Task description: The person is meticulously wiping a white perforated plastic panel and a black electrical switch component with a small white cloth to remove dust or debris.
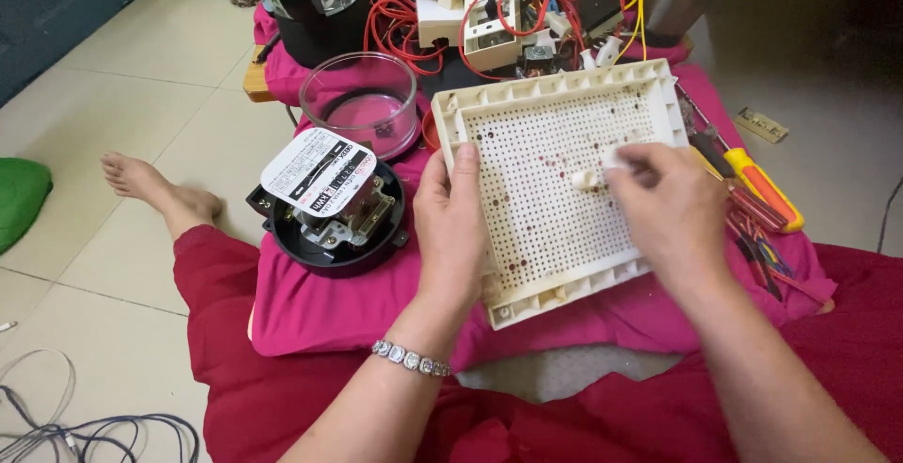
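Two hands share one cream perforated board [555, 181]; the left hand [453, 228] has a narrow grip closed on the board's near-left edge, thumb on top, seemingly to keep it tilted and steady; the right hand [663, 207] pinches a small white piece [585, 179] at the board's middle, fingertips nearly together. Left of that holding grip sits one opened round meter [329, 204] and one clear glass cover [360, 101]; right of the pinching grip lies one yellow-handled screwdriver [764, 188], all on pink cloth [310, 312].
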